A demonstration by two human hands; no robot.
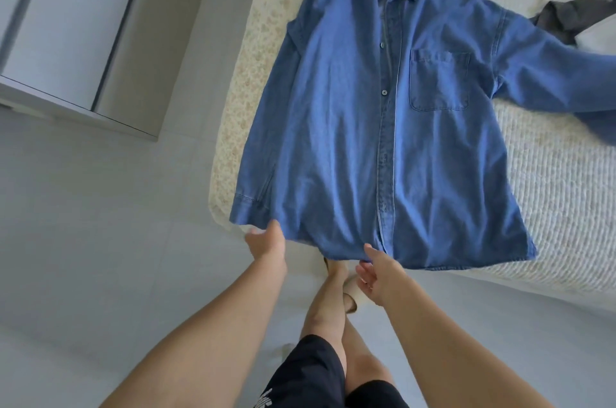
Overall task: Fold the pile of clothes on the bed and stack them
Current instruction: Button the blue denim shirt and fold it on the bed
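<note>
A blue denim shirt (pixel 350 127) lies buttoned and front-up on the bed (pixel 550 207), collar far from me, hem at the near edge. One sleeve lies along its left side, and the other spreads out to the right. My left hand (pixel 266 241) pinches the hem's left corner beside the sleeve cuff, thumb on top. My right hand (pixel 373 271) is at the middle of the hem, near the button strip. Its thumb touches the cloth, and its fingers hang loosely curled just below the edge, holding nothing.
Dark grey and white clothes (pixel 573 14) lie in a pile at the bed's far right. A white cabinet (pixel 76 40) stands at the left. I stand on a pale tiled floor (pixel 100 241) at the bed's corner.
</note>
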